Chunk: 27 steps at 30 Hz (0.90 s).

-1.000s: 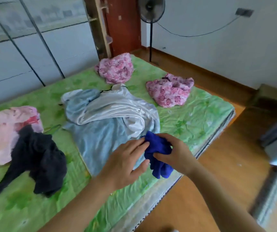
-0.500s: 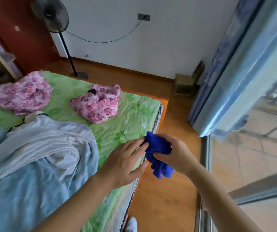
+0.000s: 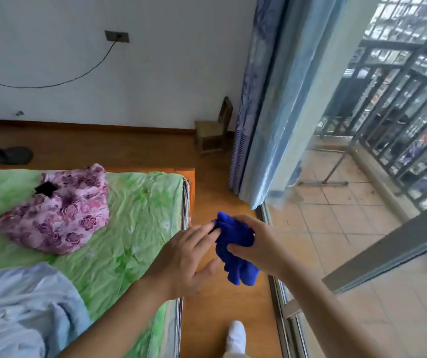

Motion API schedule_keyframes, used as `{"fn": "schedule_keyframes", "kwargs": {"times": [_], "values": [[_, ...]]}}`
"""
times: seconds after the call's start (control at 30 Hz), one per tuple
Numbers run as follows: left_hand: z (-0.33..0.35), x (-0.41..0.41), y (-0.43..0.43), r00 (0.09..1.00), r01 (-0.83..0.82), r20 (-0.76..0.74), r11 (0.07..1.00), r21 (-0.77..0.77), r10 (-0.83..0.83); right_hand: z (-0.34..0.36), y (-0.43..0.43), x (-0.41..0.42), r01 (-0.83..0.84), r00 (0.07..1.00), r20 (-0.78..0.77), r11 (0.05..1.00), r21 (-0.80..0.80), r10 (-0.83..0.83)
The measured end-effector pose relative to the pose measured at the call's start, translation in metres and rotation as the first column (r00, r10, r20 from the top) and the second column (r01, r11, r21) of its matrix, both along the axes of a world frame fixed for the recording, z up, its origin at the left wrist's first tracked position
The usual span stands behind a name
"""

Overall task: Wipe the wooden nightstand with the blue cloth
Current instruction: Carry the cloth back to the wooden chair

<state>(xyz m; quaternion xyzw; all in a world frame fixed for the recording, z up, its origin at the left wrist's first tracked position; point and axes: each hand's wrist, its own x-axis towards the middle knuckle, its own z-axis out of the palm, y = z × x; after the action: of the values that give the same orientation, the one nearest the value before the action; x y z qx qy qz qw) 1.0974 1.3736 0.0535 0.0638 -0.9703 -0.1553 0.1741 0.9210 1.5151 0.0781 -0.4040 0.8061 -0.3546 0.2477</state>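
Pink floral fabric bundle (image 3: 60, 215) on green-sheeted bed (image 3: 140, 202), toward far edge. Pale blue garment (image 3: 21, 306) on bed's near side. Small wooden chair (image 3: 213, 130) on floor beyond bed's far-right corner, against wall, just left of blue curtain (image 3: 271, 112). Crumpled blue cloth (image 3: 235, 251) off bed's right edge, over floor, between left hand (image 3: 181, 259) and right hand (image 3: 256, 244).

The right hand (image 3: 256, 244) is curling round the blue cloth (image 3: 235, 257), hiding its middle. A floor stand (image 3: 10, 156) is running off at the left. The pale blue bedding (image 3: 18, 313) is being cut off at the bed's (image 3: 134, 215) near corner. A dark item (image 3: 45, 188) is lying on the pink floral bundle (image 3: 60, 218), too small to tell. Beyond the railing (image 3: 401, 112) everything is blurring.
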Motion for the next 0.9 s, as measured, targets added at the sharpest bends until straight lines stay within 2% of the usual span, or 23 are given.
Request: {"fn": "schedule_keyframes", "kwargs": {"times": [0.3, 0.4, 0.67, 0.9], "values": [[-0.045, -0.132, -0.082, 0.996, 0.026, 0.090, 1.000, 0.011, -0.027, -0.053, -0.074, -0.125, 0.040, 0.999, 0.035, 0.999, 0.020, -0.041], [-0.038, -0.180, -0.115, 0.993, -0.011, 0.114, 1.000, 0.016, 0.010, -0.048, -0.111, -0.175, 0.006, 0.999, 0.053, 0.999, 0.039, -0.008], [-0.006, -0.294, -0.192, 0.990, -0.106, 0.091, 0.994, 0.020, 0.103, -0.028, -0.204, -0.297, -0.054, 0.995, 0.080, 0.998, -0.032, 0.056], [-0.016, -0.377, -0.278, 0.994, -0.092, 0.063, 0.994, 0.051, 0.088, -0.034, -0.288, -0.385, -0.084, 0.995, 0.052, 0.996, -0.016, 0.085]]}}
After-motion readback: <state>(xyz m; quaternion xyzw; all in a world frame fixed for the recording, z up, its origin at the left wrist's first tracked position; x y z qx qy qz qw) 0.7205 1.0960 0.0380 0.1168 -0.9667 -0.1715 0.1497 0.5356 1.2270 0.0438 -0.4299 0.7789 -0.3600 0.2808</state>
